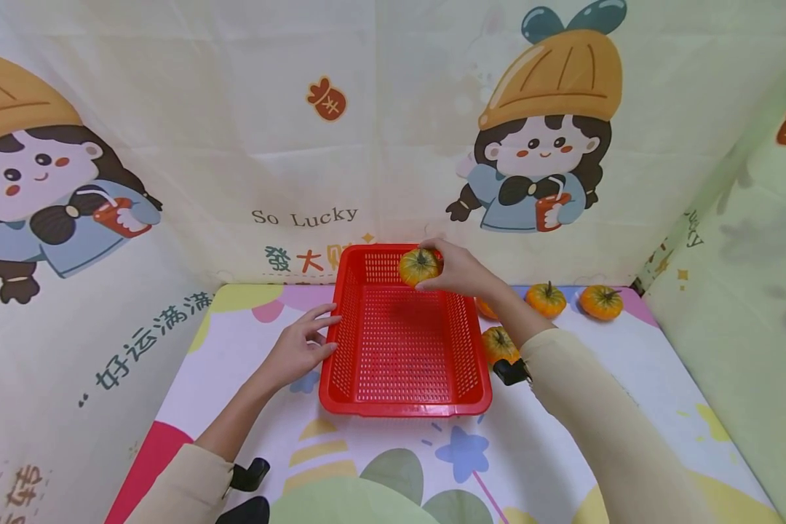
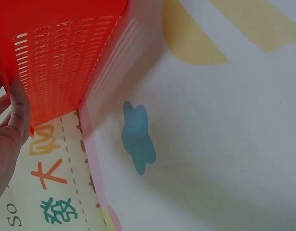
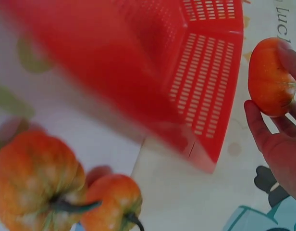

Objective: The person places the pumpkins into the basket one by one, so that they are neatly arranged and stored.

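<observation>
Over the far part of a red plastic basket (image 1: 402,411), my right hand (image 1: 455,268) grips a small orange-and-green pumpkin (image 1: 418,268) between thumb and fingers. The right wrist view shows the held pumpkin (image 3: 269,77) off the basket, its orange side bare. My left hand (image 1: 299,348) touches the basket's left rim with its fingertips, fingers loosely extended. In the left wrist view that hand (image 2: 11,122) lies against the basket's red side (image 2: 61,53). No pumpkin shows on the visible basket floor.
Right of the basket, pumpkins lie on the patterned table cover: one close to its wall (image 1: 500,345), one partly behind the right forearm (image 1: 486,308), and two farther right (image 1: 546,300) (image 1: 600,302). A printed cloth backdrop (image 1: 406,160) stands behind the table.
</observation>
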A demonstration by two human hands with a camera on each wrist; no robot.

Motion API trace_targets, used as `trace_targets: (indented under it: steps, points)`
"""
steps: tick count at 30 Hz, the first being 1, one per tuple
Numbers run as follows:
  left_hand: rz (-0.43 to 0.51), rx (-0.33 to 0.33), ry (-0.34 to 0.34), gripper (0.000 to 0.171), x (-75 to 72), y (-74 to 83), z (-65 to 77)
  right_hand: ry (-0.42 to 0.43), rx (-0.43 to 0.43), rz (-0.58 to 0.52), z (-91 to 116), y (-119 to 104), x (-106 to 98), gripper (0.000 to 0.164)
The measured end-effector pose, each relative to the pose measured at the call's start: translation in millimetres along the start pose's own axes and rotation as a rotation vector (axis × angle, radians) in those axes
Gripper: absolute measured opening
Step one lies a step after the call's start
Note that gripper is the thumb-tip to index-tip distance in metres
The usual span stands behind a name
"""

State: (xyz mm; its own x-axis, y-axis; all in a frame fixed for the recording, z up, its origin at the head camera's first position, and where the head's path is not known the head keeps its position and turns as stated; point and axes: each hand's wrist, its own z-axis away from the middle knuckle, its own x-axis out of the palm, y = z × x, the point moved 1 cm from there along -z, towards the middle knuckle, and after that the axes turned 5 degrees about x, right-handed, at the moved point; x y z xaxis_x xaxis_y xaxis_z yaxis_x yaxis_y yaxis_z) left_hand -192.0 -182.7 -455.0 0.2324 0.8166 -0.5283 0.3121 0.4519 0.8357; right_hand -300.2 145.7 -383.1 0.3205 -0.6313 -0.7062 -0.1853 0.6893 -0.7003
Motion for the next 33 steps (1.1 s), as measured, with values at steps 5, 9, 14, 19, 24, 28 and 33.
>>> trace_targets:
  steps: [5, 9, 14, 19, 24, 28, 33]
  points:
    - [-0.003, -0.009, -0.003, 0.051, 1.3, 0.9, 0.5, -0.003, 0.008, 0.002, -15, -6, 12, 0.081]
    - [-0.004, -0.025, -0.001, 0.052, 0.9, 3.6, 1.2, -0.006, 0.026, -0.007, -23, -10, 23, 0.080]
    - [-0.007, -0.035, 0.001, 0.053, 0.4, 4.4, 1.3, -0.018, 0.072, -0.037, -33, -8, 38, 0.079]
    - [-0.017, -0.024, -0.003, 0.052, 0.2, 4.2, 0.8, -0.009, 0.089, -0.059, -40, -6, 51, 0.079]
    - [-0.020, -0.031, -0.002, 0.052, -0.5, 4.2, 2.1, -0.011, 0.084, -0.063, -47, -5, 66, 0.080]
    - [-0.024, -0.029, -0.003, 0.053, -0.4, 4.3, 2.6, -0.009, 0.100, -0.067, -50, -4, 75, 0.079]
    - [-0.027, -0.028, -0.012, 0.053, 0.5, 5.3, 2.1, 0.003, 0.148, -0.105, -52, 1, 85, 0.074]
